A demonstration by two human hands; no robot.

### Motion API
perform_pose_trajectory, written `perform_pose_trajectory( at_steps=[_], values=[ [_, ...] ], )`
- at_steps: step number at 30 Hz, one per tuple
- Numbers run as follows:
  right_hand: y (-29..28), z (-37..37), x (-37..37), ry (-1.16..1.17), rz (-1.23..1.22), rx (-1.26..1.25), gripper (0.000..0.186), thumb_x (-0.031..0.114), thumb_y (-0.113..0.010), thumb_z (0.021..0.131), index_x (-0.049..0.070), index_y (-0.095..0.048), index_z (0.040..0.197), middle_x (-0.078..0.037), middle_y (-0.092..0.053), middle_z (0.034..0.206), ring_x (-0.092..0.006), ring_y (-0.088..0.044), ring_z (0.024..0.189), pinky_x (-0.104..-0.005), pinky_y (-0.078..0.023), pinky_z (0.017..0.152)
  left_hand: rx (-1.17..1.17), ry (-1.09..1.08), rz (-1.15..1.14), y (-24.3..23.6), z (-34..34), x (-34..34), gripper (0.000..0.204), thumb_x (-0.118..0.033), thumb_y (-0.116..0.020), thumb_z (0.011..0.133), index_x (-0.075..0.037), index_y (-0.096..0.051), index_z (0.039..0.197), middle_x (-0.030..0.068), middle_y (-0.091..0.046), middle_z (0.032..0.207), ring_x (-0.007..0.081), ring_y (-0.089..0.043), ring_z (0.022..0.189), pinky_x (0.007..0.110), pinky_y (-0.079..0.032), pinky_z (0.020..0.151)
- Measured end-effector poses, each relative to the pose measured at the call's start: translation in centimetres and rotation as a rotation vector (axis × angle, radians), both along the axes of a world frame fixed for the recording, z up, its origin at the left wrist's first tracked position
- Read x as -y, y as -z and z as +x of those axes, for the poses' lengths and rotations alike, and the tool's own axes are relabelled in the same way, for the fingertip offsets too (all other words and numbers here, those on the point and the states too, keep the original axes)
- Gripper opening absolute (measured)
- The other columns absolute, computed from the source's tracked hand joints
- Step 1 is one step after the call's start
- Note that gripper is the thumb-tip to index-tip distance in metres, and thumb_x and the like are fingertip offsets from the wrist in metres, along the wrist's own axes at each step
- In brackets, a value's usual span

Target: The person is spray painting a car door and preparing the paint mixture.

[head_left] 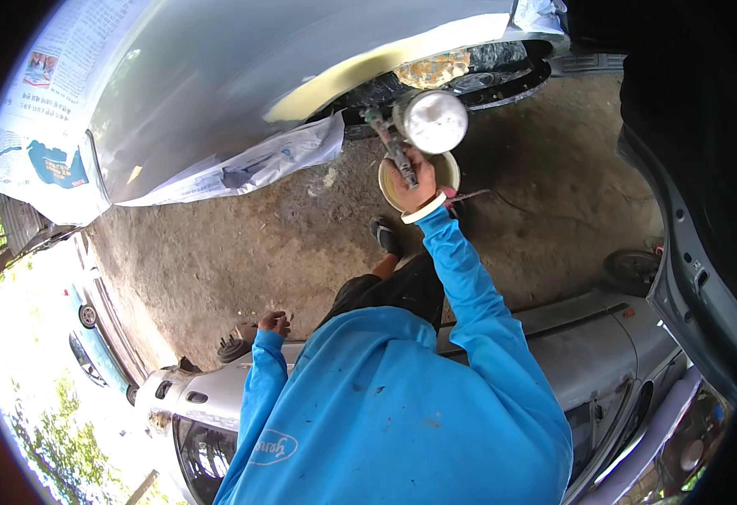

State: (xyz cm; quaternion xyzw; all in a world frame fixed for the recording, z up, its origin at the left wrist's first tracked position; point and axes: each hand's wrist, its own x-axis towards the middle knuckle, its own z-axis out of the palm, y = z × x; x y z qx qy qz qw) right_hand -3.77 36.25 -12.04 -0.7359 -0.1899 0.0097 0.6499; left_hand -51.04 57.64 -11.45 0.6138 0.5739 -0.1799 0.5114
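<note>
My right hand (417, 181) grips a spray gun (395, 151) by its handle, with a round, white-topped cup (436, 122) on it. A pale roll of tape (424, 207) sits around my right wrist. The gun is close to a grey car panel (217, 76) with a pale yellow patch (335, 88) along its lower edge. Below the gun, a round pale bucket (450, 172) is partly hidden by my hand. My left hand (275, 323) hangs low on the left, fingers curled, with nothing visible in it.
Newspaper (57, 93) and masking sheet (251, 164) cover the panel's edges. Behind me stands a silver car (554, 337). An open dark car door (680, 227) is at the right. A hose (537, 210) runs over the dirt floor (301, 227).
</note>
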Motion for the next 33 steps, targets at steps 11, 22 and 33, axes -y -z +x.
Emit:
perform_pose_trajectory(
  at_steps=[11, 22, 33],
  values=[
    [-3.0, 4.9, 4.8, 0.185, 0.052, -0.039, 0.023, 0.012, -0.068, 0.081, 0.001, -0.057, 0.098, -0.015, -0.061, 0.079, -0.0280, -0.058, 0.067, -0.0346, -0.048, 0.064, -0.005, 0.030, -0.017, 0.8, 1.4, -0.5, 0.027, -0.020, -0.058, 0.090, -0.004, -0.059, 0.111, 0.0133, -0.066, 0.083, 0.0208, -0.064, 0.068, 0.032, -0.052, 0.058],
    [-3.6, 8.5, 7.6, 0.326, 0.062, -0.014, 0.023, 0.017, -0.066, 0.085, -0.002, -0.057, 0.094, -0.008, -0.060, 0.076, -0.0156, -0.049, 0.065, -0.0308, -0.044, 0.061, -0.037, 0.044, -0.017, 0.0, 3.5, -0.4, 0.025, -0.018, -0.058, 0.091, -0.003, -0.059, 0.111, 0.0104, -0.065, 0.081, 0.0205, -0.062, 0.067, 0.033, -0.051, 0.058],
    [-4.3, 10.3, 8.4, 0.469, 0.179, 0.043, 0.027, 0.022, -0.068, 0.085, -0.001, -0.056, 0.090, -0.006, -0.058, 0.074, -0.0121, -0.046, 0.066, -0.0280, -0.043, 0.061, 0.045, -0.027, -0.112, 0.6, 2.2, -0.7, 0.028, -0.019, -0.059, 0.090, -0.003, -0.058, 0.113, 0.0112, -0.065, 0.081, 0.0210, -0.062, 0.068, 0.034, -0.051, 0.058]
  ],
)
